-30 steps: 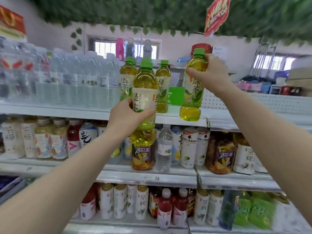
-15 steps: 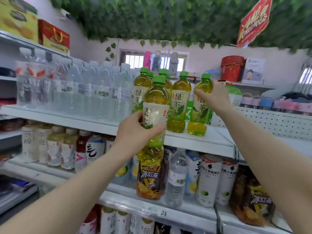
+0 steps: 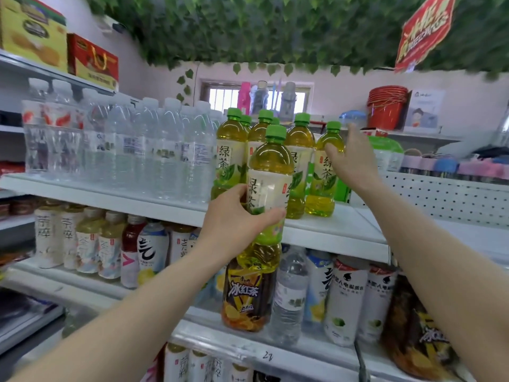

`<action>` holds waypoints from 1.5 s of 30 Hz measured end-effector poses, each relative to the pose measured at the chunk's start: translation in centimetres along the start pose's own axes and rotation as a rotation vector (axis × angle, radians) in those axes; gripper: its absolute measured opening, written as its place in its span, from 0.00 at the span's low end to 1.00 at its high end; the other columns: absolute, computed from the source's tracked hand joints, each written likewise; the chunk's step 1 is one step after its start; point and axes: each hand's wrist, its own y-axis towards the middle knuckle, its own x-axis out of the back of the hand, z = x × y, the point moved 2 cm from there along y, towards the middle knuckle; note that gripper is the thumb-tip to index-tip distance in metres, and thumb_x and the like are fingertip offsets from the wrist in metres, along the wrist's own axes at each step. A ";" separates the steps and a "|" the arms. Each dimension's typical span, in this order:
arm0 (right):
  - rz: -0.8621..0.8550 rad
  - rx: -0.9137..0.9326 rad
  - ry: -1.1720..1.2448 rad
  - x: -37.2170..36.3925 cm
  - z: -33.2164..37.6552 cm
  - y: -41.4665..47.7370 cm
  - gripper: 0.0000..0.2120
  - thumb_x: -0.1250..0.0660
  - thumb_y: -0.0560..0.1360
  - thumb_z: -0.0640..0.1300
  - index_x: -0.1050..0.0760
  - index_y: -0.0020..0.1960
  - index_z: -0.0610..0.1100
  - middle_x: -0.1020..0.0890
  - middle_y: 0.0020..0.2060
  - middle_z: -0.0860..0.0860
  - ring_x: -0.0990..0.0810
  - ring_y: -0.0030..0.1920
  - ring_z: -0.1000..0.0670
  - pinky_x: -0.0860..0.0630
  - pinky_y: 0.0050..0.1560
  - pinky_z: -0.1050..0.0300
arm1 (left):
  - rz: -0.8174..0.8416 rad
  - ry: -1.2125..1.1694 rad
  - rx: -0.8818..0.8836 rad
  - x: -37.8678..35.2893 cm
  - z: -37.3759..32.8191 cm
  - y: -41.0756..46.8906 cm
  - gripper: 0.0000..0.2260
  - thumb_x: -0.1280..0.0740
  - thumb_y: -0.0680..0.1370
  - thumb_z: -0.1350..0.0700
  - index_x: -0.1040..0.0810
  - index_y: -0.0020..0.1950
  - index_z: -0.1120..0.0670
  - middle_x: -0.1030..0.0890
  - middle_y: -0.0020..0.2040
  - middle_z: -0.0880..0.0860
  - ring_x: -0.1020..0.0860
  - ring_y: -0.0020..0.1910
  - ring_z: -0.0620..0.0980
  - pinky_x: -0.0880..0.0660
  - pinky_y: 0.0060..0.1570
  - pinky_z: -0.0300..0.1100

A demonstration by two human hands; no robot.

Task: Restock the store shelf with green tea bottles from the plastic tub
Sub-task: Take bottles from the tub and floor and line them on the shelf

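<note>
My left hand (image 3: pixel 237 216) grips a green tea bottle (image 3: pixel 271 166) with a green cap by its label, upright, just in front of the white upper shelf (image 3: pixel 330 230). Several matching green tea bottles (image 3: pixel 231 150) stand in a cluster on that shelf. The rightmost of them (image 3: pixel 321 194) stands upright on the shelf. My right hand (image 3: pixel 352 161) is beside its shoulder with the fingers spread, only the thumb touching it. The plastic tub is out of view.
Rows of clear water bottles (image 3: pixel 137 150) fill the shelf left of the tea. Mixed drinks, among them a dark iced tea bottle (image 3: pixel 248 293), stand on the shelf below. White pegboard (image 3: pixel 440 197) lies to the right, red buckets (image 3: pixel 385 106) behind, boxes (image 3: pixel 91 59) up left.
My right hand set its bottle down at the right end of the cluster and opened its fingers. My left hand kept its bottle in front of the shelf. The view moved closer.
</note>
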 end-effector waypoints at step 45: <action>0.270 0.202 -0.225 4.1 3.1 0.5 0.42 0.24 0.70 0.53 0.43 0.76 0.47 0.23 0.62 0.44 0.23 0.56 0.44 0.23 0.58 0.46 | 0.172 0.653 -0.398 -6.4 1.5 3.7 0.29 0.40 0.80 0.41 0.36 0.77 0.54 0.40 0.75 0.52 0.32 0.70 0.52 0.31 0.64 0.47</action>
